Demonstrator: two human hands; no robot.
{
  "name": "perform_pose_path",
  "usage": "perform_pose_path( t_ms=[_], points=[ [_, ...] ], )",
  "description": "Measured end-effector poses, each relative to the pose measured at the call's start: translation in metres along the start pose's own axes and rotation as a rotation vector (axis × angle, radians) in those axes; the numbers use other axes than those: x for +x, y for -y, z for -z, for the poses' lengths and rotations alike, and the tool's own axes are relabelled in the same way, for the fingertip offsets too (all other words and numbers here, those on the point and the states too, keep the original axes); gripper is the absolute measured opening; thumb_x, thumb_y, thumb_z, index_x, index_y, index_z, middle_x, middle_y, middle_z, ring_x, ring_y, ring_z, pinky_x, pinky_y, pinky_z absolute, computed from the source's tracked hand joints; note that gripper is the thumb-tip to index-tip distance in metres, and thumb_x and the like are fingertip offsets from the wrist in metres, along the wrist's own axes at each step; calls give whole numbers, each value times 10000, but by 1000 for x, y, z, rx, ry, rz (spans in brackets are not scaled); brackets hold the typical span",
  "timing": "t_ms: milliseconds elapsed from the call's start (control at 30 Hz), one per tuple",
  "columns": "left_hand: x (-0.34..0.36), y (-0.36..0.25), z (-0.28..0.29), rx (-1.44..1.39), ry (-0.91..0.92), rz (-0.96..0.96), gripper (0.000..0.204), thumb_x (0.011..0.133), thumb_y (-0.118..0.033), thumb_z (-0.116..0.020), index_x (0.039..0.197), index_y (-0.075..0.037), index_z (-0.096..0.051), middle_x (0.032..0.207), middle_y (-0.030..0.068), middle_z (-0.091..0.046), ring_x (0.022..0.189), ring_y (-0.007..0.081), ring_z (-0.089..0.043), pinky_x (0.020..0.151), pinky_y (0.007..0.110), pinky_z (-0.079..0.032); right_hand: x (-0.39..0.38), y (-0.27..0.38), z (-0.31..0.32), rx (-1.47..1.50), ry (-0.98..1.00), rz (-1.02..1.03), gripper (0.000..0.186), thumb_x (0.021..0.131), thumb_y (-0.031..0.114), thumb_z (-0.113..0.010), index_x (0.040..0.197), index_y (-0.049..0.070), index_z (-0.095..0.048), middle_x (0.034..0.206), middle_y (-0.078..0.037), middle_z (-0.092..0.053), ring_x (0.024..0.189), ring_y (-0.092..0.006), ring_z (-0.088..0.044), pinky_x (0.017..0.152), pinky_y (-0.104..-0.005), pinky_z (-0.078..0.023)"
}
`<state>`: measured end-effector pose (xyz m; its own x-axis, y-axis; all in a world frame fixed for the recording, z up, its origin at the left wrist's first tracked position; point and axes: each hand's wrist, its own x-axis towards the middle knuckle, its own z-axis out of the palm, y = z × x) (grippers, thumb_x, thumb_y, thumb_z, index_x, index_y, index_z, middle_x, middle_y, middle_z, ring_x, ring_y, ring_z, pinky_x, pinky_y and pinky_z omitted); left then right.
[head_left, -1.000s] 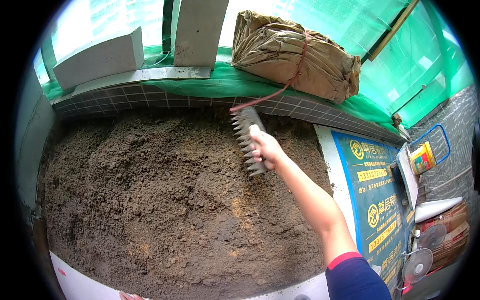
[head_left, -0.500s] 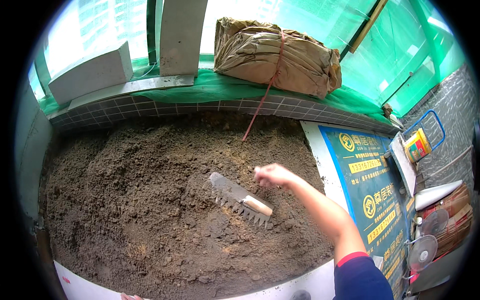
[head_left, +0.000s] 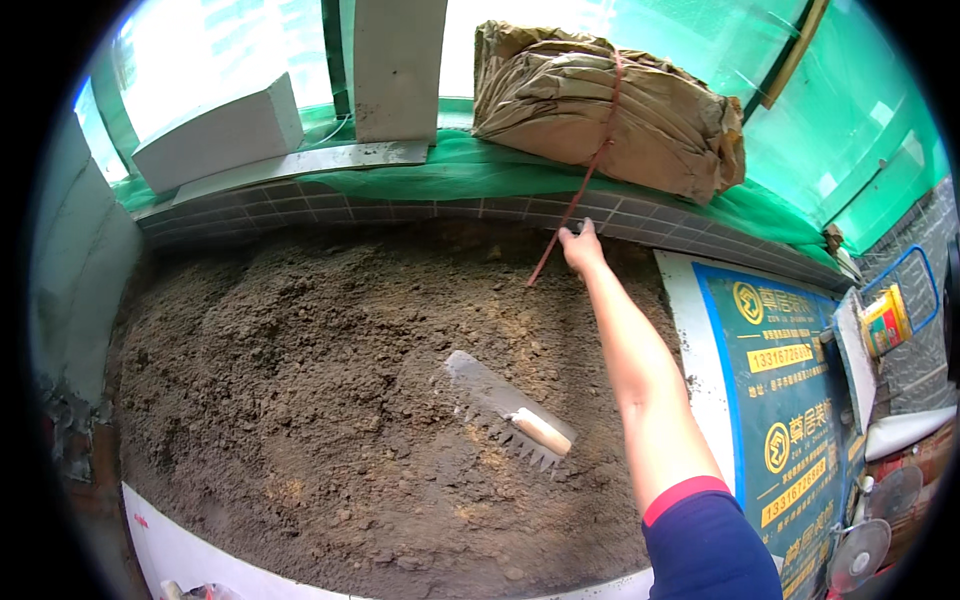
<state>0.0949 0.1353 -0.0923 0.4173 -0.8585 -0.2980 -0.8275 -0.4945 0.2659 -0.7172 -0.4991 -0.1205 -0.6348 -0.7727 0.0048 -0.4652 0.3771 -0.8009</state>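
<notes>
My right hand point(head_left: 580, 250) reaches far out over the bed of crumbly grey-brown mortar point(head_left: 300, 400), next to the dangling red strap point(head_left: 566, 218). Its thumb and forefinger stand apart. The fingertips meet the strap in the picture, but no grip on it shows. Below the hand, a notched trowel point(head_left: 492, 388) lies on the mortar, its pale wooden handle point(head_left: 542, 431) toward the lower right and its teeth along the near side. The strap runs round a bundle of folded brown paper point(head_left: 610, 115) on the ledge. My left hand does not show.
Green netting point(head_left: 860, 130) hangs behind the ledge. Pale slabs point(head_left: 220, 135) lean at the back left. On the right are blue-green printed sheeting point(head_left: 770, 380), a yellow bucket point(head_left: 884, 320) and a fan point(head_left: 860, 555). A grey tiled kerb point(head_left: 400, 210) borders the mortar's far side.
My right hand has moved away from above the trowel, forward to the red strap. The view has shifted. Fingertips at the lower edge are gone. The trowel still lies on the mortar.
</notes>
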Motion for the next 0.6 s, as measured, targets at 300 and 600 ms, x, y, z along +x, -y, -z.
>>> perform_pose_path(
  t_ms=[300, 600],
  points=[
    [-20, -23, -22, -84, 163, 238, 521, 1020, -341, -575, 1312, 91, -553, 1264, 301, -585, 1184, 427, -532, 1062, 462, -398, 33, 17, -15, 571, 62, -173, 717, 876, 277, -773, 1353, -80, -374, 1277, -255, -596, 1233, -342, -573, 998, -490, -461],
    [12, -53, -22, -133, 216, 205, 515, 1019, -339, -577, 1307, 87, -558, 1256, 297, -589, 1178, 422, -535, 1058, 459, -401, 10, 21, 36, -135, -292, 69, 510, 959, 181, -562, 1421, 36, -401, 1038, -261, -690, 966, -398, -695, 861, -499, -543]
  ],
)
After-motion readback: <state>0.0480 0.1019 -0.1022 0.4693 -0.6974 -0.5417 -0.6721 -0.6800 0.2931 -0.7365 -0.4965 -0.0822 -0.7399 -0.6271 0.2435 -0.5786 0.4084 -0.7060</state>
